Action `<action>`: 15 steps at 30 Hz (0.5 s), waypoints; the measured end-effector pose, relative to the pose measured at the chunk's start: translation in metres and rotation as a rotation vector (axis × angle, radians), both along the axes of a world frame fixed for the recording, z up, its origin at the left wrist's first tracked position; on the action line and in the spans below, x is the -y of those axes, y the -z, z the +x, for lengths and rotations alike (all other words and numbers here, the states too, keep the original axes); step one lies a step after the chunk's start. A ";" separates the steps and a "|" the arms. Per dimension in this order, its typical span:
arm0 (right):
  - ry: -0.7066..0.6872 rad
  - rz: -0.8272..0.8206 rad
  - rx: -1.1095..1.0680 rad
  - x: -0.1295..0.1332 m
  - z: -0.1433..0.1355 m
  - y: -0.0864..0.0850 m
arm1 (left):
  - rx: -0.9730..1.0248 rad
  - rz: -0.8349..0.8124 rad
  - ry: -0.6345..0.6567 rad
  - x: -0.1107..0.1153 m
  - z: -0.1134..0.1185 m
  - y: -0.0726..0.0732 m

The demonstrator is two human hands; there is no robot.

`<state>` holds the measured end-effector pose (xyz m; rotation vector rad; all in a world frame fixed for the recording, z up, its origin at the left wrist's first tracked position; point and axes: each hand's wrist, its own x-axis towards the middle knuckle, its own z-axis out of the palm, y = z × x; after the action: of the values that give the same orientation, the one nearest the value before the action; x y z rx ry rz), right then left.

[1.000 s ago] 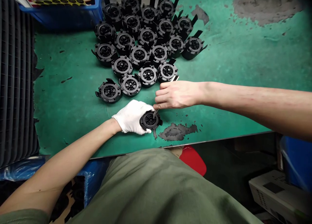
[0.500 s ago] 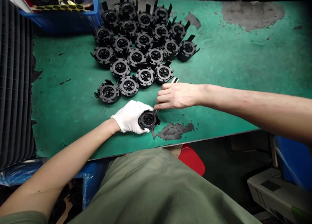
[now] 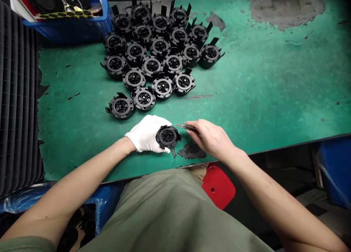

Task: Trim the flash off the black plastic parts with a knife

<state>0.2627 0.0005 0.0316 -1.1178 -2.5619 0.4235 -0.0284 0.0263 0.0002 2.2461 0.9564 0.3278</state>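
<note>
My left hand (image 3: 148, 134), in a white glove, grips a round black plastic housing (image 3: 167, 136) by its left side, just above the green work surface. The housing's ringed face points up, and small tabs stick out around its rim. My bare right hand (image 3: 210, 137) is closed on a thin, pointed metal tool (image 3: 186, 127). Its tip points left, close to the housing's upper right edge and apparently clear of it. Most of the tool's handle is hidden in my fingers. Beyond my hands, several similar black housings (image 3: 152, 65) stand grouped together, some with tall upright tabs.
A blue bin (image 3: 71, 31) holding dark round parts stands at the back left. Stacked black ribbed trays (image 3: 18, 98) line the left edge. The green surface (image 3: 260, 91) has worn grey patches. Below its front edge are a red stool (image 3: 219, 188) and a plastic-lined blue container (image 3: 102, 204).
My right hand has moved back to the right and turned, drawing the metal tool's tip away from the housing rim. My left hand keeps its grip on the housing.
</note>
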 end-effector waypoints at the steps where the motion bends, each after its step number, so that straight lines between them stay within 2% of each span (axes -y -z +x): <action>1: 0.015 -0.032 -0.018 0.003 0.000 -0.001 | -0.003 -0.008 -0.004 0.000 0.000 -0.001; 3: -0.011 -0.053 0.013 0.006 0.000 -0.001 | -0.005 -0.017 -0.006 -0.001 0.001 -0.002; 7: -0.129 0.013 0.147 0.000 0.002 0.003 | -0.002 -0.012 0.003 0.000 0.002 -0.003; 15: -0.167 0.079 0.171 -0.007 -0.001 0.001 | -0.028 -0.007 0.009 0.000 0.003 -0.006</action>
<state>0.2615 0.0078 0.0310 -0.9535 -2.8073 0.2734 -0.0255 0.0266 0.0064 2.2537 0.9605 0.2896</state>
